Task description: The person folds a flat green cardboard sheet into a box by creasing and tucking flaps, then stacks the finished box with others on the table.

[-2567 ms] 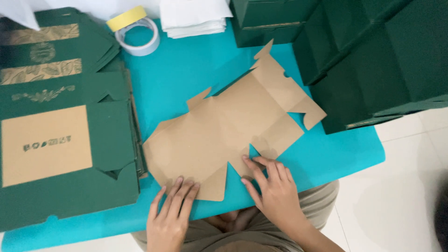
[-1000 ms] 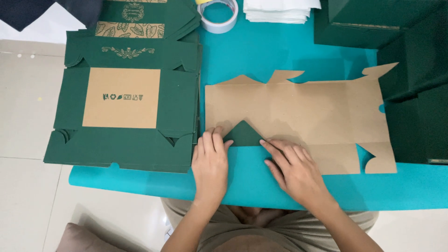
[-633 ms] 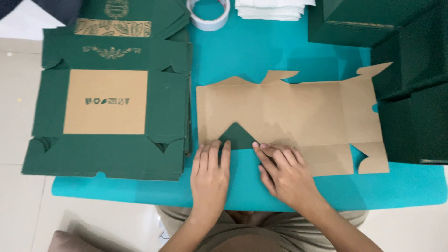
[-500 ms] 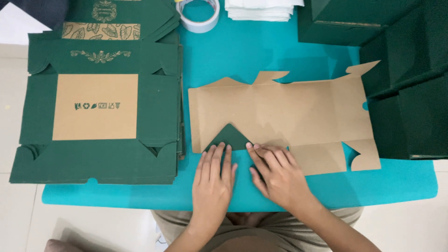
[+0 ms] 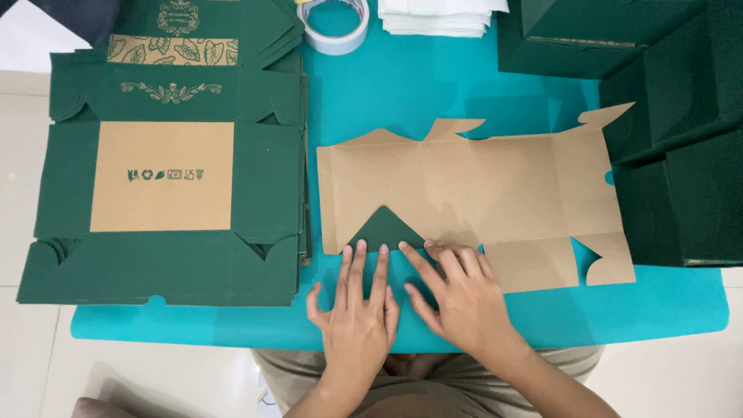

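Observation:
A flat die-cut box blank (image 5: 472,190) lies brown side up on the teal table (image 5: 433,77). One flap is folded over along its near edge and shows as a dark green triangle (image 5: 385,229). My left hand (image 5: 357,310) lies flat on the table, its fingertips touching the base of that triangle. My right hand (image 5: 457,298) rests beside it, fingers spread, with the fingertips pressing the blank's near edge just right of the triangle. Neither hand grips anything.
A stack of unfolded dark green box blanks (image 5: 162,178) fills the table's left side. A roll of white tape (image 5: 334,23) and a pile of white sheets (image 5: 437,15) sit at the far edge. Assembled dark green boxes (image 5: 673,116) crowd the right.
The brown blank was turned square to the table's edge and one corner flap was folded over, showing green. Both hands have since slid slightly along the near edge, still pressing the fold.

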